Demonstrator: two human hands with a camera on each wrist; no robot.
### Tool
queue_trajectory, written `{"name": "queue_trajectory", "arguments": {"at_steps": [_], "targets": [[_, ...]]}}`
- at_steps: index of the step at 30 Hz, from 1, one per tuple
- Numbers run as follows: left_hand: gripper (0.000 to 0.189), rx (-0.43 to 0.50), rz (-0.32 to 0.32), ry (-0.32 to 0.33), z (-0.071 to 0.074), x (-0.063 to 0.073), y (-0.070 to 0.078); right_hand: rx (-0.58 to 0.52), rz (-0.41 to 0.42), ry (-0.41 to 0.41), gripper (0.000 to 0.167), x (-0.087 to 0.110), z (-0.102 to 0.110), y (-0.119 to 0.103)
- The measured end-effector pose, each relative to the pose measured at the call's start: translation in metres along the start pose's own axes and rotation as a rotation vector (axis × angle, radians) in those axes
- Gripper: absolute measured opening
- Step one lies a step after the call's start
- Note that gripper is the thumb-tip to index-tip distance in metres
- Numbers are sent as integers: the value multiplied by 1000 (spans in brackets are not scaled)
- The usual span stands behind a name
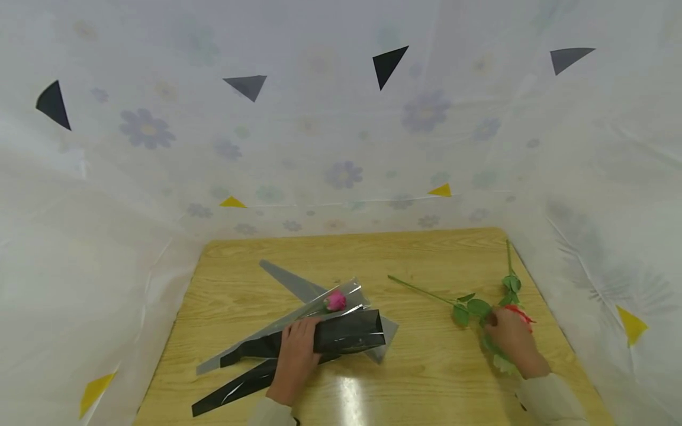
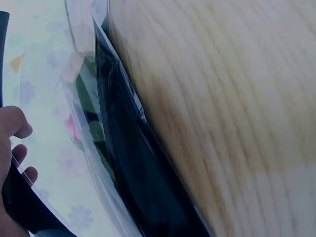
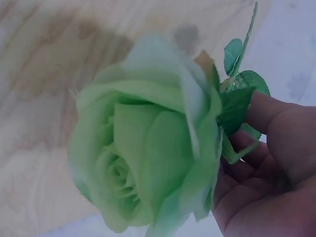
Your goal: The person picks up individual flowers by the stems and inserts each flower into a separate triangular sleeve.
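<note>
Left hand (image 1: 296, 353) grips top black sleeve (image 1: 348, 333), wide end facing right; right hand (image 1: 511, 338) pinches green rose (image 3: 148, 133), stem (image 1: 421, 289) pointing far-left; hands well apart.

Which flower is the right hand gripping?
The pale green rose: the right hand grips it just below the bloom. The red flower lies partly hidden behind that hand; the pink rose sits inside a clear sleeve.

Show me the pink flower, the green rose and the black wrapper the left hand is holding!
Pink flower (image 1: 335, 300): head view, on its petals.
Green rose (image 3: 155, 140): right wrist view, on its petals.
Black wrapper (image 1: 348, 333): head view, on its wide end.
</note>
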State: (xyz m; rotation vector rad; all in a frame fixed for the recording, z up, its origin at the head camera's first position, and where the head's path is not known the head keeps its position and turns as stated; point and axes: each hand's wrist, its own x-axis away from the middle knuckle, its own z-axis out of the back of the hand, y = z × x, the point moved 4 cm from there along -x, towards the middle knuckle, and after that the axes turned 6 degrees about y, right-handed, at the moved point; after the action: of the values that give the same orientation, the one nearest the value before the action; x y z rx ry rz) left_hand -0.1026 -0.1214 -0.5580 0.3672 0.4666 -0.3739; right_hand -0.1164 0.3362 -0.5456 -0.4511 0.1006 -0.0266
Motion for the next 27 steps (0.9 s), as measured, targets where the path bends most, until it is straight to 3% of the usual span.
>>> {"name": "queue_trajectory", "arguments": {"at_steps": [7,10,14,19,27], "targets": [[70,-41,30,-1,8,-2,-13,-15,83,20,17,0,23,-25],[65,-64,50,19,11,-2,-19,-46,133,22,5,2,37,-39],[61,-72,67,39,14,-2,-24,-47,192,64,29,3,57,-54],[62,-58,72,60,15,-2,-30,-82,252,133,37,6,76,-63],[64,-43,104,61,17,-3,-38,-106,337,218,44,13,92,-59]]}}
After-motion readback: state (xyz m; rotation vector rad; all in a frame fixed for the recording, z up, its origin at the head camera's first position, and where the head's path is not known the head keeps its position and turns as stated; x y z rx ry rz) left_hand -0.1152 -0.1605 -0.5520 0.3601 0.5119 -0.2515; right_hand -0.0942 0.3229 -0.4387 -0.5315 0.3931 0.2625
